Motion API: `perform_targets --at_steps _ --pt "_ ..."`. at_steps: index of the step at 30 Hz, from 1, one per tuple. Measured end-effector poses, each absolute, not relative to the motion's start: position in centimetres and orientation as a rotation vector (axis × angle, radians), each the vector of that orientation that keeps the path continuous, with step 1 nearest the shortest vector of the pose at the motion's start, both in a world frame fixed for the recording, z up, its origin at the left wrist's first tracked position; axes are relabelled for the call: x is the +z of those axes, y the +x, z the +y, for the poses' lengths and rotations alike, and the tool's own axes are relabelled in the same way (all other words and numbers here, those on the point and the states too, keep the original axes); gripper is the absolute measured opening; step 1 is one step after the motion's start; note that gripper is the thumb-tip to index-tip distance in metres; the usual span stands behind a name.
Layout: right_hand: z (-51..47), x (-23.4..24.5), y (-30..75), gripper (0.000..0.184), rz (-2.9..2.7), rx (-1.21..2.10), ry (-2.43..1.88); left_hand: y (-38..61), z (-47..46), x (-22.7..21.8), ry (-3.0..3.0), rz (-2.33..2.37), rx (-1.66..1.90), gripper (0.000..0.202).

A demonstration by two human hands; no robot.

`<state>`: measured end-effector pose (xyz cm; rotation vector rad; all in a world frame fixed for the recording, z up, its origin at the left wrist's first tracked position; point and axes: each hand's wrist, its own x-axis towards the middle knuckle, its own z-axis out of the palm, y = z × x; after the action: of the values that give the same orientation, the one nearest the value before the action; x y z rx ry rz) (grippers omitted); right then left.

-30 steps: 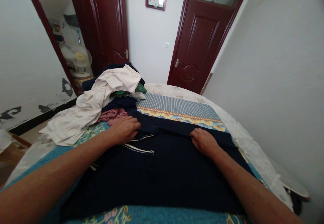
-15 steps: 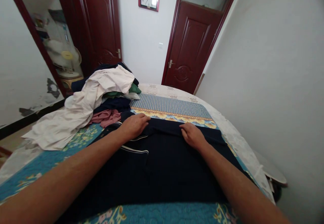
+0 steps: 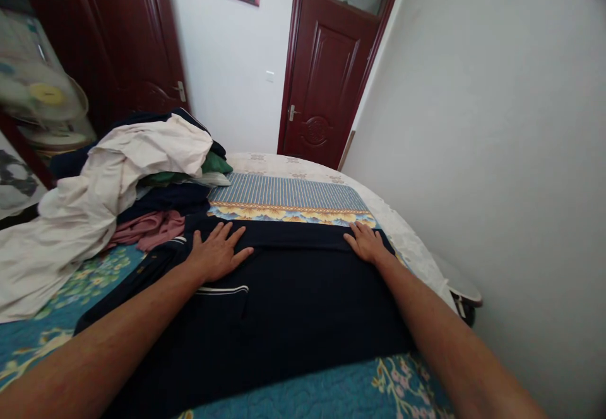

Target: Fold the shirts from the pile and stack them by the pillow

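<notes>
Left grip (image 3: pixel 216 253) and right grip (image 3: pixel 365 242) lie flat, fingers apart, clamping nothing, pressing the dark navy fabric garment (image 3: pixel 293 305) smooth on the blue floral quilted bed (image 3: pixel 331 387), beside a heaped clothes pile (image 3: pixel 118 173).

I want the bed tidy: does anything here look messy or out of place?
Yes: the clothes pile at the far left of the bed is crumpled, its cream cloth sprawling toward the edge. The navy garment under the left hand and right hand lies smooth.
</notes>
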<state>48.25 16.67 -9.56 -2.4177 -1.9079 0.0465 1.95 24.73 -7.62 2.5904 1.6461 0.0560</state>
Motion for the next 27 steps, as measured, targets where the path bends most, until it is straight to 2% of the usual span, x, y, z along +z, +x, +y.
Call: perform_targets --at_steps 6,15,21,27 --pt "16.3 -9.6 52.4 0.057 -1.747 -0.029 -2.52 2.2 24.9 -7.5 2.554 1.667 0.039 0.088" --pt "15.7 -8.4 52.2 0.066 -1.607 -0.008 -2.612 1.9 25.4 -8.5 2.518 1.73 0.16 0.098" --pt "14.3 -7.6 46.6 0.069 -1.836 -0.076 -2.32 1.8 25.4 -8.4 2.538 1.705 0.184 0.097" --pt "11.8 -7.8 47.6 0.061 -1.652 -0.02 -2.511 1.7 25.7 -8.4 2.539 1.697 0.202 0.097"
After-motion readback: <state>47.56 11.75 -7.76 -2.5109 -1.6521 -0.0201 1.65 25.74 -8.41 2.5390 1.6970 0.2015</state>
